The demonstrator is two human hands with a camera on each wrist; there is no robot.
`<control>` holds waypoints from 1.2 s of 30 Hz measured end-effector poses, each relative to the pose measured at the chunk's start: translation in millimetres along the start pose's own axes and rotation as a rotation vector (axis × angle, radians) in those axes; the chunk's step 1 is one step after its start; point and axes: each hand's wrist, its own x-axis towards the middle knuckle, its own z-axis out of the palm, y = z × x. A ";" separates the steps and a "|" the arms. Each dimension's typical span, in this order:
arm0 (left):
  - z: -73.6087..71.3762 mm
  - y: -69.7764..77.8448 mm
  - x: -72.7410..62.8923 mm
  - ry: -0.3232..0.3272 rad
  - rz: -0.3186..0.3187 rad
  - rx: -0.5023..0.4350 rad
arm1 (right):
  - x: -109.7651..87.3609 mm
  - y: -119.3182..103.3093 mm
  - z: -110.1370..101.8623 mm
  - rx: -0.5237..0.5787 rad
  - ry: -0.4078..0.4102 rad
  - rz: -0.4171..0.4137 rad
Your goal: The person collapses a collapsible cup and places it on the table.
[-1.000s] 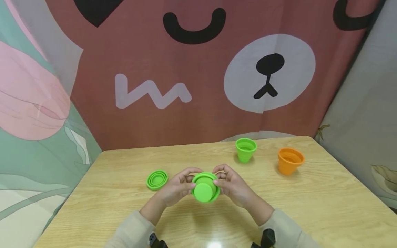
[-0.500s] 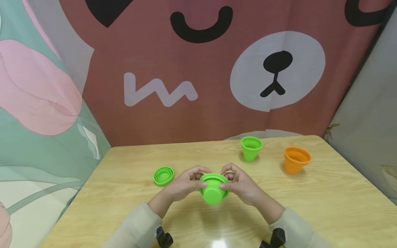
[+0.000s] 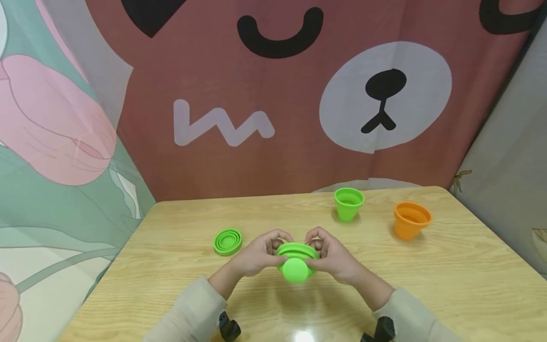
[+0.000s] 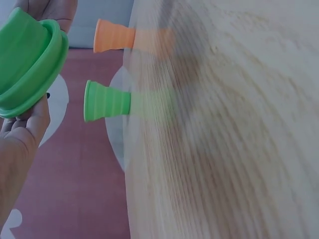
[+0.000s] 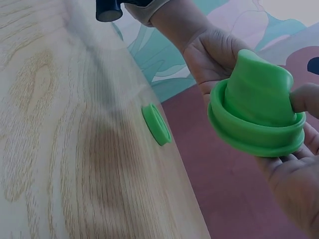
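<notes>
Both hands hold a green collapsible cup (image 3: 296, 270) above the table, its base turned toward me and its rim facing away. My left hand (image 3: 259, 255) grips the left side of the rim, thumb on the near side and fingers curled behind. On the opposite side my right hand (image 3: 334, 259) grips it the same way. In the right wrist view the held cup (image 5: 259, 94) is partly folded, with its outer ring pushed up around a dented inner wall. A flat, collapsed green cup (image 3: 227, 242) lies on the table just left of my left hand.
At the back right of the wooden table (image 3: 179, 275) stand an extended green cup (image 3: 348, 204) and an extended orange cup (image 3: 410, 221). A curtain with a bear print (image 3: 213, 171) hangs behind the table's far edge.
The held cup's base has tilted, and less of its height shows now between rim and base. Both hands keep their grip. The whole head view has shifted slightly; the other cups stay put.
</notes>
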 end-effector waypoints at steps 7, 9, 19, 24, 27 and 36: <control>-1.5 -1.1 -4.1 0.075 -0.056 0.232 | 0.3 2.8 7.7 -0.123 0.110 0.003; -1.4 -1.4 -5.0 0.057 -0.064 0.241 | -0.4 4.1 10.8 -0.142 0.138 0.009; 1.3 -4.8 -3.1 0.044 0.008 0.063 | -3.3 6.5 9.7 0.056 0.128 -0.021; 0.8 -8.1 -5.1 0.088 0.035 0.033 | -8.3 7.9 7.8 0.217 0.046 -0.048; 0.8 -10.1 -5.5 0.084 0.030 0.037 | -9.6 9.9 8.1 0.263 0.014 -0.058; -1.6 -12.8 -6.8 0.057 0.024 0.030 | -5.2 9.8 9.6 0.167 0.082 0.011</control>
